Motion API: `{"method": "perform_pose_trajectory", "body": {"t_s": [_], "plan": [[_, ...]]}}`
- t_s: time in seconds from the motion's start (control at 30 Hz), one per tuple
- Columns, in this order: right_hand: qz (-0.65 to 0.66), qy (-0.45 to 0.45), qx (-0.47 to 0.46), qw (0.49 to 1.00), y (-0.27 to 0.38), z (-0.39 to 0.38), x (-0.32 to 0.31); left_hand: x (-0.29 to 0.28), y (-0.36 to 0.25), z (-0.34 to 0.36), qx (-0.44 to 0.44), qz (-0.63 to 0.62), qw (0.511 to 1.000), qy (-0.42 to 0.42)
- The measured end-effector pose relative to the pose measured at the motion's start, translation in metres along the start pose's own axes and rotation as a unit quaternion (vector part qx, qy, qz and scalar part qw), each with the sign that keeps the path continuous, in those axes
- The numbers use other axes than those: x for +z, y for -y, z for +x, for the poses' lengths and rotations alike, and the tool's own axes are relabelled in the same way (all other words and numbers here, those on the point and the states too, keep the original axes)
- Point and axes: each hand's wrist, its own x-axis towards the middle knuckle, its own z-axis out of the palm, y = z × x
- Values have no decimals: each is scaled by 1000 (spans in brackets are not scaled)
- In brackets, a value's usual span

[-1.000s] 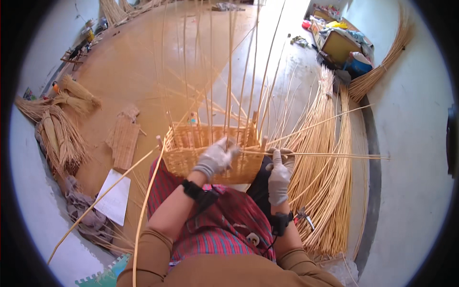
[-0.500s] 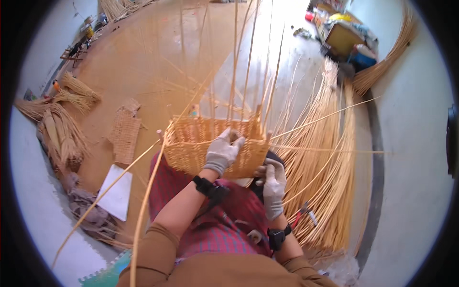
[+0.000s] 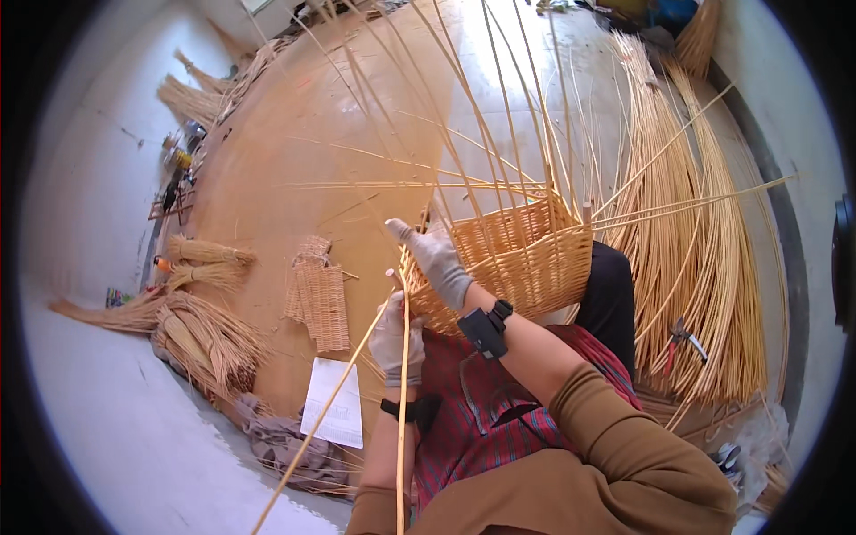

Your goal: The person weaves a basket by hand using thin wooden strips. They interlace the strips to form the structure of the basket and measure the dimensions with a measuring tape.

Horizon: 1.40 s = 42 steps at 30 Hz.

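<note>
A half-woven wicker basket [image 3: 526,259] sits on my lap, against a red plaid apron, with long upright stakes fanning out of its rim. My right hand [image 3: 437,260], gloved, reaches across and lies on the basket's left corner with its fingers stretched out. My left hand [image 3: 397,339], also gloved, is lower and to the left, closed around thin willow rods [image 3: 403,464] that run down past my forearm. Both wrists carry a black band.
A thick layer of loose willow rods [image 3: 704,259] covers the floor on the right, with a pair of cutters [image 3: 682,339] lying on it. On the left lie a flat woven panel [image 3: 321,299], a white paper sheet [image 3: 334,410], tied bundles [image 3: 209,343] and grey cloth [image 3: 285,441].
The view has swung to the left. My left hand has left the basket's rim and dropped onto the rods at the left. My right hand has crossed to the basket's left corner.
</note>
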Motion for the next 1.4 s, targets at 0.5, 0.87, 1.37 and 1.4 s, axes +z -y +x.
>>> {"method": "perform_pose_trajectory", "body": {"t_s": [0.5, 0.87, 1.37, 1.4], "plan": [[50, 104, -357, 927, 151, -4, -3, 35, 31, -16, -119, -81, 988, 62], [184, 239, -32, 953, 60, -78, -135, 8, 13, -13, 34, -23, 998, -45], [22, 135, 51, 989, 66, -71, -211, 28, -22, 30, -173, -277, 931, 165], [22, 100, 79, 992, 65, -66, -213, 22, -29, 34, -211, -322, 900, 206]]}}
